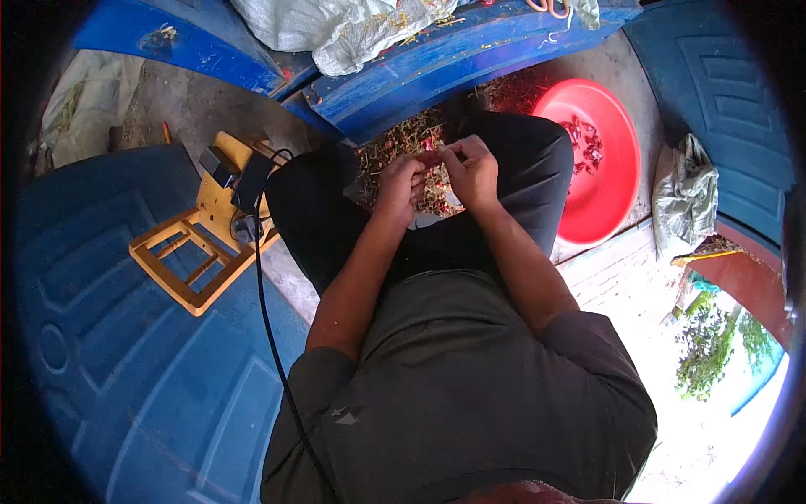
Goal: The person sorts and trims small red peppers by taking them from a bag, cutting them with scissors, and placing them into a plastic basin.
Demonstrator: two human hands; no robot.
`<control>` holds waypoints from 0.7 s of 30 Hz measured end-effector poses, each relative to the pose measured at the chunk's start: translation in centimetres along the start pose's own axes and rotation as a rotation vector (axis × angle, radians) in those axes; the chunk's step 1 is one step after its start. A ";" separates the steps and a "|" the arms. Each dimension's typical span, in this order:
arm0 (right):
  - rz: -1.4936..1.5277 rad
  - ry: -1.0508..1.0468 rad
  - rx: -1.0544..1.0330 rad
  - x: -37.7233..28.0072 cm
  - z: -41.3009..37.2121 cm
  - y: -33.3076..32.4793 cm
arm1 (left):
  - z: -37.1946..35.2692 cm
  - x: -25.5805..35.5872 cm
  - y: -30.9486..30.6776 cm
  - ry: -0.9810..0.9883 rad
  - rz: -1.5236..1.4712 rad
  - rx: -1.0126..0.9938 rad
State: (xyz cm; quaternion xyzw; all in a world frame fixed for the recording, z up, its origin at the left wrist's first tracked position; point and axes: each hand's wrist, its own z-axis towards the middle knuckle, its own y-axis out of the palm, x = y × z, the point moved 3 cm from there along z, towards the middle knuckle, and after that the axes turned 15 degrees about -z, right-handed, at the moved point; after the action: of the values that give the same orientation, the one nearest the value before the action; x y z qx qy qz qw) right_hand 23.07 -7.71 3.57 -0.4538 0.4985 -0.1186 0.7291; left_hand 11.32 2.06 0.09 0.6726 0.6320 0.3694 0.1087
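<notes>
Between my knees, my left hand (399, 186) and my right hand (472, 172) meet at the fingertips around a small dark red piece (430, 158). The fingers of both hands are closed on it. Below them lies a heap of dry stalks with red bits (403, 139). To the right of my right knee sits a red basin (623, 151) with a scatter of dark red pieces (589, 151) on its bottom.
A blue table edge (470, 63) runs across the front, with a white sack (353, 42) on it. At left stands a wooden folding chair (197, 298) holding dark devices. A black cable (267, 323) hangs beside my left arm. Another sack (684, 197) lies right of the basin.
</notes>
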 end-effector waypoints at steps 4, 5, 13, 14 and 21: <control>-0.132 0.027 0.195 3.8 1.0 0.3 | -0.5 1.6 -1.2 0.040 -0.041 0.022; -0.034 0.114 0.074 5.3 1.8 -0.4 | -0.4 2.5 -2.4 0.045 -0.039 0.021; 0.048 -0.021 -0.332 3.5 1.2 1.6 | -0.4 2.2 -3.3 0.056 -0.112 -0.014; 0.201 0.050 -0.417 3.1 0.8 2.1 | -0.5 2.1 -3.0 0.066 -0.110 -0.008; 0.324 -0.031 -0.445 -1.8 -1.4 3.1 | -0.9 1.1 -3.9 0.042 -0.074 -0.031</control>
State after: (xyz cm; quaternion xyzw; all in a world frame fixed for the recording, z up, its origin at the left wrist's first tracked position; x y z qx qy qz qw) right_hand 20.20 -5.66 2.13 -0.5189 0.5673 0.1192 0.6283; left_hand 7.66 3.46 -1.29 0.6392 0.6526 0.3889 0.1196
